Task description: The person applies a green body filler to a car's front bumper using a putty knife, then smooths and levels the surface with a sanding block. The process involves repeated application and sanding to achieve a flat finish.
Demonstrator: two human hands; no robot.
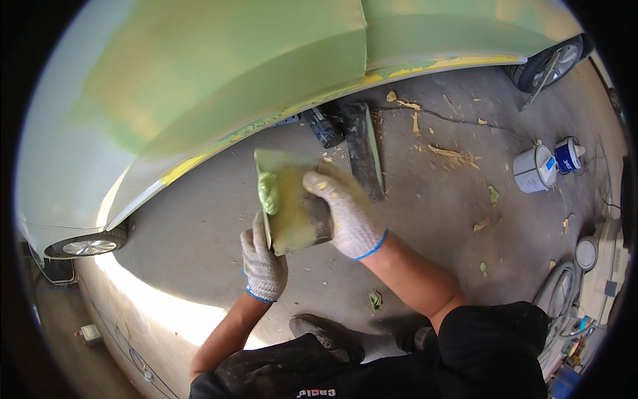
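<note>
My left hand (pixel 265 264), in a light knit glove with a blue cuff, grips the lower end of a thin flat board (pixel 264 164) held on edge. A lump of pale green body filler (pixel 269 193) sits on the board. My right hand (pixel 346 212), gloved alike, holds a wide flat spreader (pixel 299 214) smeared yellow-green, its left edge close to the board and filler. Motion blurs the spreader's upper part. Beyond my hands stands a car body panel (pixel 239 75) with green and tan patches and yellow filler (pixel 184 168) along its sill.
A dark long board (pixel 361 149) and a black cylindrical tool (pixel 325 130) lie by the sill. Paint cans (pixel 531 172) stand at the right. Masking scraps (pixel 448 152) and a cable (pixel 458 121) lie on the floor; a coiled hose (pixel 560 294) is at the lower right.
</note>
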